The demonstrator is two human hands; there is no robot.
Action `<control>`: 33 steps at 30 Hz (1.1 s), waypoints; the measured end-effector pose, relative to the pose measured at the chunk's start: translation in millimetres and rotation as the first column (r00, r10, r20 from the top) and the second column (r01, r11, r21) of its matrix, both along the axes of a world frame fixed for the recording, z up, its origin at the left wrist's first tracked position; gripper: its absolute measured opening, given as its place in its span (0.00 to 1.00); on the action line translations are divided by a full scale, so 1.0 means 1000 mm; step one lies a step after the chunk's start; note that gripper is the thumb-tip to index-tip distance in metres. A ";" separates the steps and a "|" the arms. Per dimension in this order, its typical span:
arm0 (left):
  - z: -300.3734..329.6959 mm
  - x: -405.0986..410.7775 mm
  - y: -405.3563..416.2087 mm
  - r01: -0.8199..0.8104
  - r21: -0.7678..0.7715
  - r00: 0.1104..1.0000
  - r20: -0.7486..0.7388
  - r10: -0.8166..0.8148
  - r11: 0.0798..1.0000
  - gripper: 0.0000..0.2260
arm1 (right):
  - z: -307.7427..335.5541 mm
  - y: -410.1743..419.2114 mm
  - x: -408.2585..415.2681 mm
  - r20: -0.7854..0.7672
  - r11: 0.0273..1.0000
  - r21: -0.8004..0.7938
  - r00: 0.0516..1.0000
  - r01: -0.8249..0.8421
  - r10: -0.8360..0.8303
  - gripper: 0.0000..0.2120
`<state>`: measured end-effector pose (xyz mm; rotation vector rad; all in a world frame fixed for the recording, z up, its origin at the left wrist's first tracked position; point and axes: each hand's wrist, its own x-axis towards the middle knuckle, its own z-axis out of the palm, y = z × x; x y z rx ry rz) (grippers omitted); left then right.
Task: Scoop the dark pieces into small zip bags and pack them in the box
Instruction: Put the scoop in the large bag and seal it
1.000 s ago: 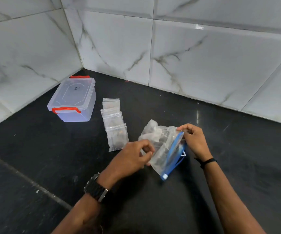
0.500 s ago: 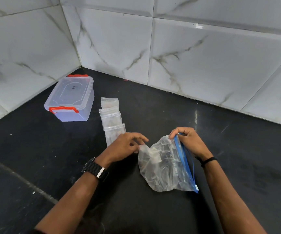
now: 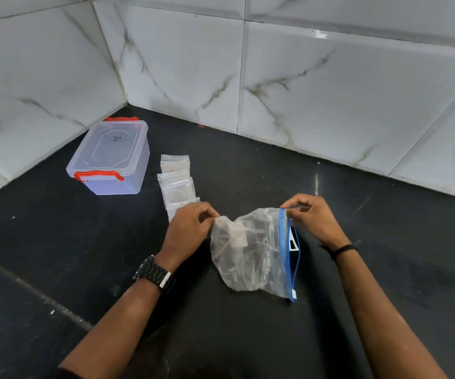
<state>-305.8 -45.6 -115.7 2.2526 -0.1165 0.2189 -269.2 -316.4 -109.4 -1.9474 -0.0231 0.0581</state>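
1. A big clear bag (image 3: 251,253) sits in the middle of the black counter (image 3: 384,269). It has a blue zip strip (image 3: 285,250) down its right side.
2. The left hand (image 3: 188,232) is curled. Its fingertips pinch the top left corner of the big bag and hold it up.
3. The right hand (image 3: 311,218) is curled too. Its thumb and fingers pinch the top end of the blue strip.
4. The two hands hold the top of the bag between them. The low end of the bag looks like it rests on the counter.
5. The bag is crinkled and cloudy. There are pale and dark shapes inside, but I cannot tell what they are.
6. Small zip bags (image 3: 178,184) lie in a row on the counter, just past the left hand. The one nearest the hand is partly hidden behind it. Some have something brownish in them, too small to make out.
7. The box (image 3: 111,157) stands to the left of the small bags, near the corner where the walls meet. It is clear plastic. Its lid is on.
8. The box has an orange clip (image 3: 99,175) on the near side and another orange clip (image 3: 122,119) on the far side.
9. The left wrist has a black watch (image 3: 155,272) on it. The right wrist has a thin black band (image 3: 342,250).
10. The walls (image 3: 330,91) behind the counter are white tiles with grey streaks.
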 end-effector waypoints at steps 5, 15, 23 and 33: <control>0.000 0.010 0.011 -0.131 0.051 0.991 -0.026 0.133 0.990 0.06 | 0.010 -0.020 0.014 -0.020 0.997 -0.034 0.997 0.075 -0.076 0.07; -0.001 0.033 -0.006 -0.057 -0.244 0.986 -0.164 0.016 0.968 0.15 | 0.006 -0.015 0.021 0.018 0.958 -0.165 0.972 0.235 -0.235 0.12; -0.004 -0.015 -0.016 -0.187 -0.234 0.981 -0.099 0.168 0.954 0.07 | 0.013 -0.010 -0.046 0.062 0.921 -0.222 0.947 0.320 -0.314 0.05; -0.027 -0.073 -0.048 -0.203 -0.391 0.941 -0.331 0.069 0.898 0.09 | -0.009 0.013 -0.106 -0.197 0.964 -0.238 0.966 0.116 -0.165 0.11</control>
